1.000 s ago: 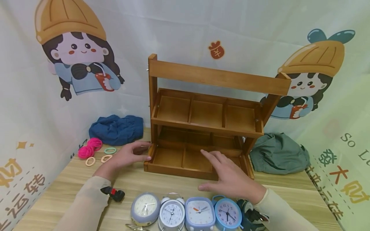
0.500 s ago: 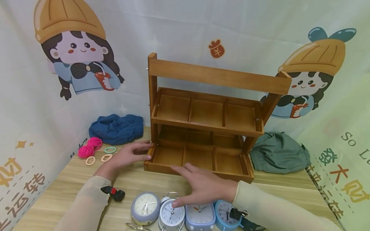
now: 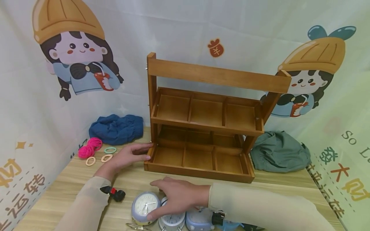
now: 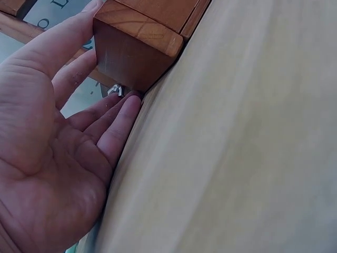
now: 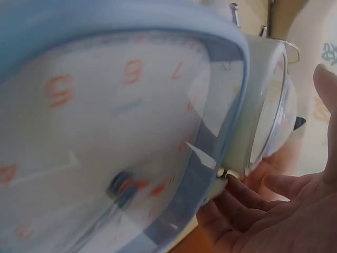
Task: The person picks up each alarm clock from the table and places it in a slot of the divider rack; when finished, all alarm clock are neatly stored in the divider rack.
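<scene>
Clocks (image 3: 170, 213) in a row at the lower centre of the head view, right hand (image 3: 176, 197) over them.

The clocks stand side by side along the near edge of the worktop (image 3: 133, 181), the row running left to right across the frame, below and in front of the wooden rack (image 3: 202, 128). The right hand is far nearer: it lies across the two leftmost clocks, fingers spread and pointing toward the frame's left, thumb tip on the face of the round lilac clock (image 3: 143, 205); whether it grips one yet I cannot tell. The left hand (image 3: 127, 157) sits at centre left, well apart from the clocks, fingers straight and flat against the rack's lower left corner, holding nothing.
</scene>
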A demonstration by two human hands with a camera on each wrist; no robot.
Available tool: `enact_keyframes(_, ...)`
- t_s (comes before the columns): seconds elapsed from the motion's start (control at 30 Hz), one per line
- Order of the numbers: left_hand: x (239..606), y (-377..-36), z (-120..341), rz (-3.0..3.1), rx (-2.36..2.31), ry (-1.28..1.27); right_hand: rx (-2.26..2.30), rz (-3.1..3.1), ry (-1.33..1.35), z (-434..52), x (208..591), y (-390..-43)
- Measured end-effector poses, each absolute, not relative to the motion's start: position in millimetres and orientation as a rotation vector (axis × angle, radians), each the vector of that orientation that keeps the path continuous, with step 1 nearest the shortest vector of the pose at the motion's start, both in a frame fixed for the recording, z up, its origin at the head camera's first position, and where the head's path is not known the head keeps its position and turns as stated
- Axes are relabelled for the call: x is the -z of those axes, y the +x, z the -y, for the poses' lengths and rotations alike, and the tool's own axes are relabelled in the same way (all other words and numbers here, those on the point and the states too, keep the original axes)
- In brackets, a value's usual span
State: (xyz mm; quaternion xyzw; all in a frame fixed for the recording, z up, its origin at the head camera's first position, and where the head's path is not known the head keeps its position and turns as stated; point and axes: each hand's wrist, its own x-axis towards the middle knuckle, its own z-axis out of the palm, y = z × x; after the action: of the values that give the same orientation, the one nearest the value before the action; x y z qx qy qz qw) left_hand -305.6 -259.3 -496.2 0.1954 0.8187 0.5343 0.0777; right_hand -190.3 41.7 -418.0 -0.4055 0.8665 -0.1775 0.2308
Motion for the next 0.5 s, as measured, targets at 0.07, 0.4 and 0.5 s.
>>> enact_keyframes(0.07,497,-306,260,-2.443,-1.603,0.59,0.487,-2.376,-1.103,-36,419,-189)
enact_keyframes(0.4,498,-306,261,-2.418,-1.609,0.572,0.464,-2.376,-1.045,-16,427,-185)
enact_keyframes(0.5,499,-306,262,-2.424,-1.604,0.57,0.465,-2.39,-1.037,-13,430,-185)
